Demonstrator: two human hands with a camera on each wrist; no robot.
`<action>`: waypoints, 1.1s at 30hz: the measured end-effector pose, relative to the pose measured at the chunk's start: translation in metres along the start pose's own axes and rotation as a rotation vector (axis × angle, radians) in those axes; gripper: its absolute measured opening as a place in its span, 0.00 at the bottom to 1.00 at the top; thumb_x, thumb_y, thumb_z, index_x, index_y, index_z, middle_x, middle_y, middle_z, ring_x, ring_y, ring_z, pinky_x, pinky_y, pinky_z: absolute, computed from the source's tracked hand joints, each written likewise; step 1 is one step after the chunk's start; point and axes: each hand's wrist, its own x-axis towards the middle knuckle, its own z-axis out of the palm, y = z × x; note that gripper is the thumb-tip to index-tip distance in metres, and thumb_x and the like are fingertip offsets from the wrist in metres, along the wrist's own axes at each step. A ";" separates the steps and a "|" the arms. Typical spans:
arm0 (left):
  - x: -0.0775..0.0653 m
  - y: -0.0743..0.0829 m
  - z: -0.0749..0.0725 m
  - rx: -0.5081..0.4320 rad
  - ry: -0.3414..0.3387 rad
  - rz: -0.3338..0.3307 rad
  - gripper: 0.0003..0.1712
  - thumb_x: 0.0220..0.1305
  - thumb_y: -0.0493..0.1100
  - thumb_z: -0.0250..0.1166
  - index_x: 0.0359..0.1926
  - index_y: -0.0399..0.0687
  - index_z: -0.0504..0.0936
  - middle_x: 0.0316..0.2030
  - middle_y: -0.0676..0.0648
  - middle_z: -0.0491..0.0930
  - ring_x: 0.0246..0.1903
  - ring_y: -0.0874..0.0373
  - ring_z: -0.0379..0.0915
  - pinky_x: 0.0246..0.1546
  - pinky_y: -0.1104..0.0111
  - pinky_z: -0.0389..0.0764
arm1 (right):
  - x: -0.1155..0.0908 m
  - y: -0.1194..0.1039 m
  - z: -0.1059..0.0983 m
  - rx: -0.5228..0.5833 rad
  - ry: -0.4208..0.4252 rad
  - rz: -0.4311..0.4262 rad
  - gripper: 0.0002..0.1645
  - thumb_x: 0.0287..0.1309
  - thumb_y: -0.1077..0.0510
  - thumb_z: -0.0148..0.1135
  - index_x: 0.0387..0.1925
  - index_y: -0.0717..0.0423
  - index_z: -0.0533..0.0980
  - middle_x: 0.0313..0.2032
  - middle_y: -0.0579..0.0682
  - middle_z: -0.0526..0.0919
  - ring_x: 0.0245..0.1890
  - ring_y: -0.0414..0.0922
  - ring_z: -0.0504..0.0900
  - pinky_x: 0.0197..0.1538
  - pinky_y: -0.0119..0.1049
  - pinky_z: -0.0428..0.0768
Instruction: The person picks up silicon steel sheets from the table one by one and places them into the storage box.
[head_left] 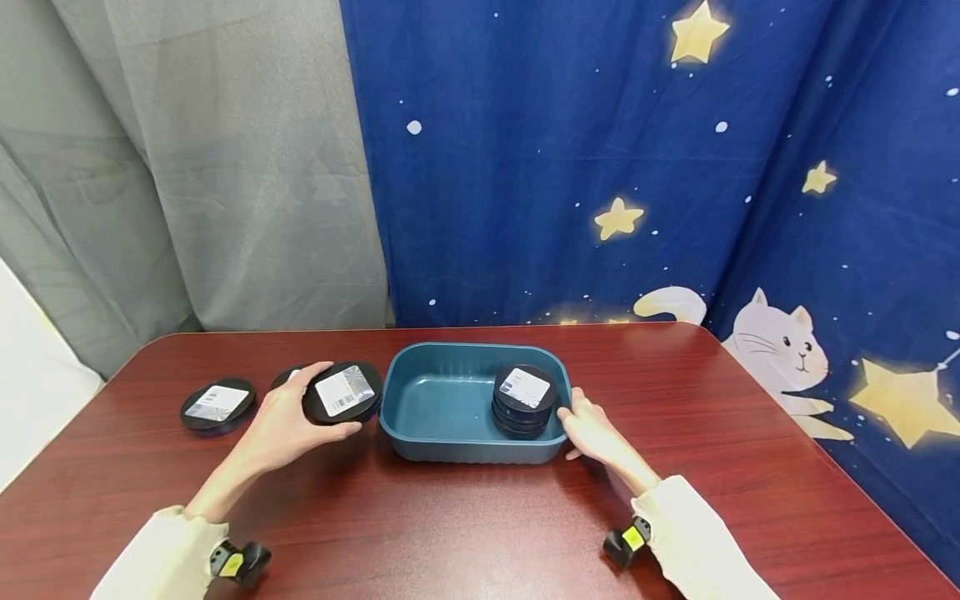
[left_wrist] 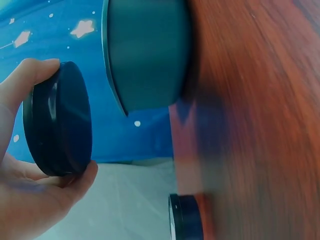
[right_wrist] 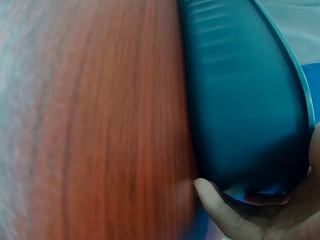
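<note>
I am seeing a teal tub [head_left: 442, 407] sitting on the bench [head_left: 465, 521], with a stack of black round tins [head_left: 520, 414] standing upright at its right end; the lower tins are blending together, so I can't count them surely. The rest of the tub's floor is showing bare. The left hand [head_left: 288, 421] is holding another black tin [head_left: 343, 393] between thumb and fingers, tilting it above the bench just left of the tub, whose left wall is standing between this tin and the stack. The right hand [head_left: 594, 429] is gripping the tub's right end, thumb and fingers bending around it. One labelled tin [head_left: 217, 404] is lying farther left, and a partly hidden tin [head_left: 286, 377] is resting behind the left hand. Grey and starry blue curtains [head_left: 517, 167] are hanging beyond.
</note>
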 end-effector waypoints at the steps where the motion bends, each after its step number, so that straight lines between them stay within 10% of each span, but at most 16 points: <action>1: 0.001 0.001 0.001 -0.003 -0.003 0.005 0.49 0.36 0.53 0.73 0.58 0.37 0.62 0.48 0.34 0.70 0.44 0.43 0.67 0.41 0.53 0.68 | 0.000 0.000 0.000 0.001 0.001 -0.003 0.14 0.56 0.63 0.42 0.42 0.68 0.61 0.30 0.59 0.70 0.27 0.48 0.75 0.15 0.37 0.77; 22: 0.023 0.025 0.045 -0.084 -0.035 0.139 0.46 0.34 0.50 0.74 0.55 0.34 0.66 0.48 0.37 0.73 0.44 0.47 0.71 0.44 0.54 0.71 | 0.000 0.003 0.002 0.011 0.012 -0.012 0.12 0.56 0.63 0.42 0.40 0.67 0.62 0.30 0.59 0.70 0.22 0.46 0.74 0.15 0.37 0.77; 33: 0.036 0.030 0.057 -0.068 -0.122 0.083 0.47 0.38 0.51 0.72 0.58 0.32 0.64 0.52 0.34 0.69 0.47 0.42 0.68 0.47 0.50 0.69 | 0.000 0.003 0.003 0.018 0.010 -0.013 0.12 0.56 0.63 0.42 0.41 0.68 0.62 0.30 0.59 0.69 0.21 0.46 0.74 0.15 0.37 0.77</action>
